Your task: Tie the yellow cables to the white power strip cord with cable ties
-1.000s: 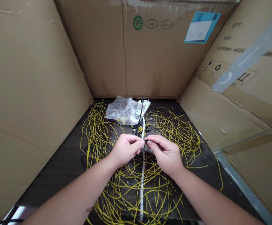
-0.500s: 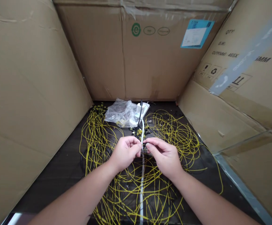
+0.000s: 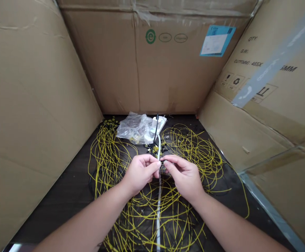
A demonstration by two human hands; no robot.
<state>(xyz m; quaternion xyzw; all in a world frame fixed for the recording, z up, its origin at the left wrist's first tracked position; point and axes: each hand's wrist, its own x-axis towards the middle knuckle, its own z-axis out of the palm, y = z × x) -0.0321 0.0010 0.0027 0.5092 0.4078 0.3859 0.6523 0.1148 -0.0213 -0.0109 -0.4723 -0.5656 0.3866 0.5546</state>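
Observation:
My left hand [image 3: 143,171] is closed in a pinch, its thumb and forefinger meeting above the white cable [image 3: 159,210]. What sits between these fingertips is hidden. Just to the right, my right hand [image 3: 185,175] pinches a small dark piece whose kind I cannot make out. The two sets of fingertips nearly touch. Yellow wires [image 3: 131,217] lie in loose tangles under and around both hands. Beyond the fingertips is a small heap of black and yellow connector-like pieces [image 3: 154,148].
A clear plastic bag [image 3: 135,127] and a white power strip [image 3: 161,123] with a black cord [image 3: 156,131] lie at the back. Coiled yellow wires [image 3: 194,150] spread to the right. Cardboard walls [image 3: 168,77] enclose the dark tabletop [image 3: 65,196] on three sides.
My fingertips have drawn slightly closer together, the left thumb shifting a little right. The whole view has moved slightly; the wires lie as before.

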